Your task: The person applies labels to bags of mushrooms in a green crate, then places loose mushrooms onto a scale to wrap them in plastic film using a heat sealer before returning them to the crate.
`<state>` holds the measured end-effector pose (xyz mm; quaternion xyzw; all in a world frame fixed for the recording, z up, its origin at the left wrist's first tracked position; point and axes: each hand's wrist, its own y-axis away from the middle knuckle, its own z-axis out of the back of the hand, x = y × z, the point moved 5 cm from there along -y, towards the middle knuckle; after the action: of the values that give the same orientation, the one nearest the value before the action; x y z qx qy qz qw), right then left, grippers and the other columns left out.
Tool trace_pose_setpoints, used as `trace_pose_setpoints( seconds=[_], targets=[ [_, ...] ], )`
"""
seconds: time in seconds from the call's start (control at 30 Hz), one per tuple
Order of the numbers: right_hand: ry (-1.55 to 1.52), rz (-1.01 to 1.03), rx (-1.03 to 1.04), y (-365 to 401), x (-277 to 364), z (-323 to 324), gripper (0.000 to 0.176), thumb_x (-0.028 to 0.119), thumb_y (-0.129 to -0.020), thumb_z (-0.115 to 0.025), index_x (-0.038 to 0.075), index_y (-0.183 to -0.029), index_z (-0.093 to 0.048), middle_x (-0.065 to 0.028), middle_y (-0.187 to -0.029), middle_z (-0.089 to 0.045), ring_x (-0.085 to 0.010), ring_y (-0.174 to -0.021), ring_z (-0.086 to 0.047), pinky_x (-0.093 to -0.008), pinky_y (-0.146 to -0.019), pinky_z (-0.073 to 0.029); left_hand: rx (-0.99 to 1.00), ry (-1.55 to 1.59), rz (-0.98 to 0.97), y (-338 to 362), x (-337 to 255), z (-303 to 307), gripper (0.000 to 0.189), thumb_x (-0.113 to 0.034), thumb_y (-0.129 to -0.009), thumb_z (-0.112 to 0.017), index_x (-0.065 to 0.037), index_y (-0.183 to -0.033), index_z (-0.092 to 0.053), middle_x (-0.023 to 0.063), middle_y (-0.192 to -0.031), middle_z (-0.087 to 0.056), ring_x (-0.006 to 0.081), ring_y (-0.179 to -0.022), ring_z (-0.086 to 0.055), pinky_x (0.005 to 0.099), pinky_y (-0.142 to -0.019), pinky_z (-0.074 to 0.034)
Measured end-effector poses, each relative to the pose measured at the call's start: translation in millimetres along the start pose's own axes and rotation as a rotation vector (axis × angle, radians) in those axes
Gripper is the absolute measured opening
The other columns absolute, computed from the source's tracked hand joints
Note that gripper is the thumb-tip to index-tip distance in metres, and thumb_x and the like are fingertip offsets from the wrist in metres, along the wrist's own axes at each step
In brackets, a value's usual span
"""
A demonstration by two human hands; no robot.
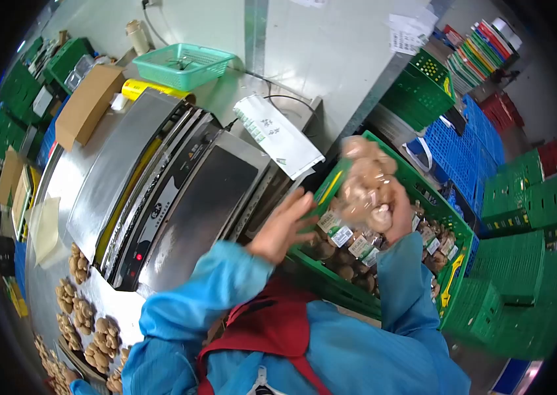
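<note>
My right hand [400, 214] grips a clear-wrapped pack of brown mushrooms [365, 181], slightly blurred, held over a green plastic crate [464, 253]. Inside that crate lie several more labelled packs of mushrooms [360, 249]. My left hand [283, 227] is at the crate's left side with its fingers apart and nothing in it. Left of it stands a metal wrapping machine [166, 191] with a dark flat plate and a red light on its panel.
Several bunches of mushrooms [104, 342] lie on the metal table at lower left. A white box [278, 135] with labels sits behind the machine. A light green basket [186, 66] and a cardboard box [87, 105] stand farther back. Green crates [508, 263] are stacked at right.
</note>
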<state>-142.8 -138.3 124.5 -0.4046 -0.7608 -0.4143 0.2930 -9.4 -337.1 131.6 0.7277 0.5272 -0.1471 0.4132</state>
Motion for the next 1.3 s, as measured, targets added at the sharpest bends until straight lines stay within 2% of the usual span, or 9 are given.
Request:
trace_pose_setpoints(
  seconds=[0.1,0.2,0.37,0.63,0.83,0.93,1.13,1.2,1.3],
  targets=[
    [0.368,0.021,0.241,12.4,-4.9,-6.9,0.036,0.037,-0.092,-0.050,0.004,-0.103,-0.058,-0.0039,-0.092,-0.061,-0.0153,-0.083,-0.061,-0.0313,-0.082,-0.049,0.154,0.072,0.099,-41.4,4.4,-25.4,0.057,-0.045,-0.091,-0.050,-0.012,-0.135,-0.035,0.0120,-0.126,-0.050,0.0257,-0.107,-0.056,0.0453,-0.089,-0.047],
    [-0.105,0.072,-0.037,37.2,-2.0,-11.8,0.062,0.051,-0.091,-0.045,0.000,-0.126,-0.045,-0.0081,-0.113,-0.055,-0.0183,-0.106,-0.051,-0.0327,-0.093,-0.041,0.094,0.306,-0.017,-64.2,16.8,-33.7,0.047,-0.036,-0.094,-0.048,-0.011,-0.132,-0.038,0.0084,-0.119,-0.055,0.0237,-0.101,-0.059,0.0437,-0.089,-0.049],
    [-0.289,0.347,-0.173,37.2,-21.2,-27.7,0.059,0.053,-0.092,-0.041,0.004,-0.123,-0.047,-0.0086,-0.118,-0.056,-0.0232,-0.110,-0.051,-0.0391,-0.097,-0.039,-0.154,0.452,-0.354,-67.2,31.2,-52.5,0.041,-0.024,-0.095,-0.051,-0.009,-0.131,-0.039,0.0108,-0.119,-0.054,0.0245,-0.107,-0.056,0.0418,-0.086,-0.051],
    [-0.440,0.006,0.090,24.3,-41.4,-17.3,0.056,0.053,-0.093,-0.039,0.007,-0.123,-0.048,-0.0085,-0.122,-0.054,-0.0239,-0.110,-0.052,-0.0406,-0.094,-0.041,-0.007,0.208,-0.547,-97.6,30.0,-33.1,0.038,-0.014,-0.095,-0.049,-0.003,-0.130,-0.039,0.0117,-0.121,-0.052,0.0203,-0.106,-0.055,0.0343,-0.090,-0.048],
    [0.009,0.110,0.022,-16.1,2.9,39.5,0.045,0.035,-0.089,-0.056,0.003,-0.120,-0.049,-0.0090,-0.115,-0.055,-0.0183,-0.099,-0.057,-0.0343,-0.086,-0.047,0.233,-0.318,-0.315,-165.1,29.2,-51.1,0.044,-0.026,-0.093,-0.054,0.002,-0.127,-0.045,0.0117,-0.117,-0.056,0.0164,-0.107,-0.053,0.0295,-0.089,-0.044],
    [0.111,0.244,-0.120,-49.9,-5.5,67.0,0.047,0.028,-0.085,-0.064,0.001,-0.119,-0.048,-0.0092,-0.113,-0.055,-0.0171,-0.094,-0.057,-0.0298,-0.082,-0.047,-0.104,-0.563,-0.397,-181.8,23.2,-47.6,0.055,-0.027,-0.090,-0.058,0.006,-0.130,-0.040,0.0159,-0.119,-0.056,0.0201,-0.106,-0.055,0.0304,-0.091,-0.043],
    [0.569,0.351,-0.516,-104.9,-52.3,96.4,0.076,0.045,-0.076,-0.069,-0.004,-0.127,-0.041,-0.0194,-0.125,-0.047,-0.0288,-0.112,-0.047,-0.0391,-0.096,-0.037,0.006,-0.377,-0.367,-84.0,-7.8,-20.7,0.047,-0.021,-0.093,-0.053,0.004,-0.132,-0.040,0.0133,-0.124,-0.053,0.0184,-0.115,-0.049,0.0311,-0.098,-0.038],
    [0.692,0.688,-0.445,-168.3,-90.6,169.4,0.065,0.032,-0.082,-0.066,-0.005,-0.128,-0.039,-0.0193,-0.120,-0.050,-0.0344,-0.112,-0.048,-0.0432,-0.098,-0.037,-0.065,-0.330,-0.344,-43.2,-9.6,9.5,0.040,-0.019,-0.093,-0.053,0.002,-0.126,-0.047,0.0113,-0.116,-0.058,0.0161,-0.108,-0.053,0.0303,-0.095,-0.041],
    [1.103,0.735,-0.578,-108.7,-19.8,86.1,0.066,0.040,-0.083,-0.063,-0.007,-0.125,-0.042,-0.0218,-0.122,-0.050,-0.0350,-0.114,-0.046,-0.0424,-0.100,-0.034,-0.223,-0.348,-0.444,37.3,-10.2,58.0,0.034,-0.019,-0.094,-0.052,0.002,-0.121,-0.052,0.0093,-0.109,-0.061,0.0146,-0.104,-0.055,0.0298,-0.092,-0.043]
  ],
)
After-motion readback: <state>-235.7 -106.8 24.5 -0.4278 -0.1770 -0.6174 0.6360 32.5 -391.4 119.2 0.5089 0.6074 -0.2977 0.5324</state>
